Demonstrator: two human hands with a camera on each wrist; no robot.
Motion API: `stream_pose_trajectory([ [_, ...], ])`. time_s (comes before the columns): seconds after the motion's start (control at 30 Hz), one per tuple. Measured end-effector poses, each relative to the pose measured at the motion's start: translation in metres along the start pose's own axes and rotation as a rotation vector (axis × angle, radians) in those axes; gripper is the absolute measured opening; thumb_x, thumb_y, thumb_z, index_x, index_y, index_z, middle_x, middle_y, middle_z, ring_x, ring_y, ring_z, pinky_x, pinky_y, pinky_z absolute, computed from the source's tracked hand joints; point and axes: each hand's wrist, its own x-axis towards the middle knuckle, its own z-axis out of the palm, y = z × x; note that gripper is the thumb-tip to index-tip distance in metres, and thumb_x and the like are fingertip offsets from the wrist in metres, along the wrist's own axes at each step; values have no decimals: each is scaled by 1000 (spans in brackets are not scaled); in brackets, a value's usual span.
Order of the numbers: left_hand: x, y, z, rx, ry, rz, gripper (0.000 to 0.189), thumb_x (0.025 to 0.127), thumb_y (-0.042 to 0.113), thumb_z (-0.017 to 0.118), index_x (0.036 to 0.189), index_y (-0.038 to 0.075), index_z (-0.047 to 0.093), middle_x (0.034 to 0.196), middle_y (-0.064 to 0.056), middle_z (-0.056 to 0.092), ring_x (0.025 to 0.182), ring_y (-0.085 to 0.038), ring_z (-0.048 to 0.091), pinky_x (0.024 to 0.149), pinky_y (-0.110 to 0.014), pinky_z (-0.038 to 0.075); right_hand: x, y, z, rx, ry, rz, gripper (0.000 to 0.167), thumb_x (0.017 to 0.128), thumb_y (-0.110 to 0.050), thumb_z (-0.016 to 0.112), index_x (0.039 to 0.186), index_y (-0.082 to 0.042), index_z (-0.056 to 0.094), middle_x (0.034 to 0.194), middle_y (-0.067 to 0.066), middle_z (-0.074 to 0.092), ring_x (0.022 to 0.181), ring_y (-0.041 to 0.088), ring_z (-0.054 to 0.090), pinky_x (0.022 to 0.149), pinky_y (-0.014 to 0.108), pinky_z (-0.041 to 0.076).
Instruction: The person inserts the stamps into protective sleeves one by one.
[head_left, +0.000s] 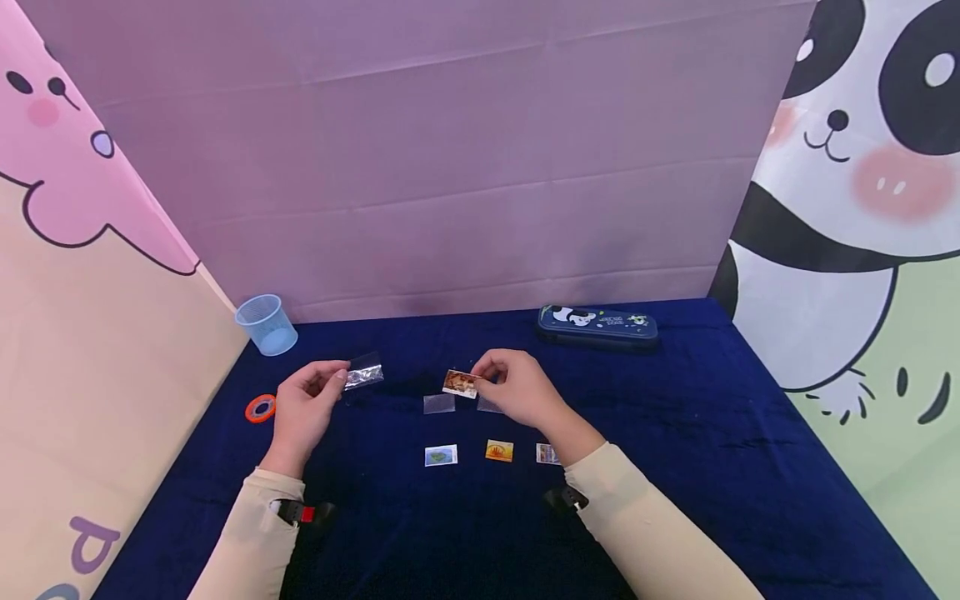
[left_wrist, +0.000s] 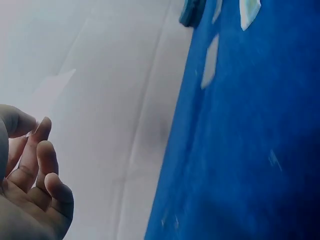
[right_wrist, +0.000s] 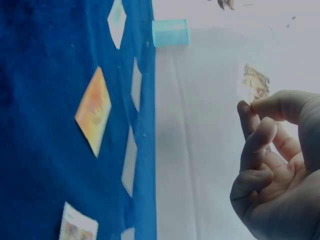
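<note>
Between thumb and forefinger, my left hand (head_left: 302, 417) pinches a small clear plastic sleeve (head_left: 364, 374), raised above the cloth. My right hand (head_left: 527, 392) pinches a small brown stamp (head_left: 459, 383) by its edge, a short way right of the sleeve and apart from it. Beneath the stamp lie clear sleeves (head_left: 438, 404), one partly covered by the right hand. Nearer the front is a row of stamps: a blue-green one (head_left: 441, 455), an orange one (head_left: 498, 451) and a multicoloured one (head_left: 547, 453) partly hidden by the right wrist.
A roll of orange tape (head_left: 260, 408) lies just left of my left hand. A blue mesh cup (head_left: 267, 325) stands at the back left corner. At the back right is a dark blue panda pencil case (head_left: 597, 327). Dark blue cloth (head_left: 420, 533) covers the table.
</note>
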Motion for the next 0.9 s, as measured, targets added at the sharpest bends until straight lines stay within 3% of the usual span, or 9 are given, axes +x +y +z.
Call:
stream_pose_trajectory([
  [0.23,8,18,26,-55,-13,81,18,101,16,73,116,8,78,96,-17,72,75,-15,59,66,-21,50,-4,-2,-23,-1,76,-34,6,100,-18,73,103,-20,78,95,-1,70,67,26,55,58,38,47],
  [0.4,11,35,42,-90,-20,110,17,101,14,72,113,4,79,97,-22,72,74,-13,58,66,-21,50,-4,-2,-35,4,113,-56,9,101,-18,71,106,-20,78,90,0,68,67,25,54,56,35,45],
  [0.53,7,59,50,-132,-41,139,15,101,8,70,110,-2,77,96,-27,70,73,-14,58,66,-22,49,-7,-5,-44,20,148,-76,9,102,-19,70,106,-20,78,88,0,68,68,26,53,58,36,45],
  [0.7,-1,88,59,-172,-90,157,15,102,5,68,113,-5,74,100,-23,71,76,-16,61,71,-23,52,-11,-8,-54,36,184,-96,9,102,-18,70,107,-20,78,87,1,68,68,28,52,57,36,44],
  [0.77,-2,93,63,-181,-101,163,15,101,4,68,114,-4,73,100,-22,72,78,-15,61,72,-23,52,-11,-9,-57,38,196,-97,10,102,-18,70,108,-20,77,87,0,68,69,27,52,57,36,44],
  [0.9,4,89,73,-216,-116,166,16,100,2,69,115,-4,73,99,-22,71,78,-16,60,70,-23,50,-13,-14,-64,56,210,-94,11,103,-18,69,111,-17,76,86,5,68,70,26,57,58,35,47],
])
